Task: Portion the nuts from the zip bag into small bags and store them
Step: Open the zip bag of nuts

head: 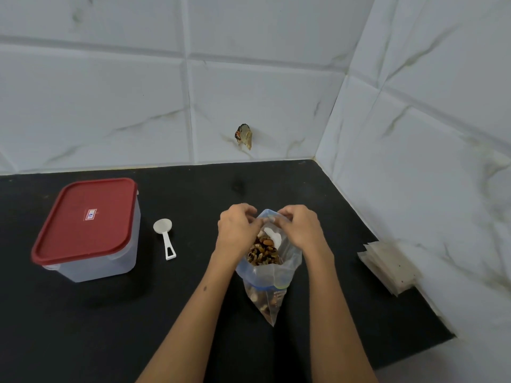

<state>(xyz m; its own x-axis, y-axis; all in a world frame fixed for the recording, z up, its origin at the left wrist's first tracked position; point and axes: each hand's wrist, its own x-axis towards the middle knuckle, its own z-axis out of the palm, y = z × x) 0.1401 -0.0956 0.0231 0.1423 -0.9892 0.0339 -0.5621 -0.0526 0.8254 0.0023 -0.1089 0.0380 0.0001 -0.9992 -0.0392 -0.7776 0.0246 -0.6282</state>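
Observation:
A clear zip bag (269,275) with a blue zip strip stands on the black counter (171,299), its mouth pulled open. Brown mixed nuts (262,251) show inside it. My left hand (237,230) pinches the far rim of the bag on the left side. My right hand (300,228) pinches the same rim on the right side. A stack of small clear bags (390,268) lies at the right, against the wall. A white measuring scoop (165,237) lies on the counter left of the bag.
A clear plastic container with a red lid (88,225), closed, stands at the left of the counter. Marble-patterned tiled walls bound the counter at the back and right, meeting in a corner. A small brownish scrap (244,136) sticks on the back wall.

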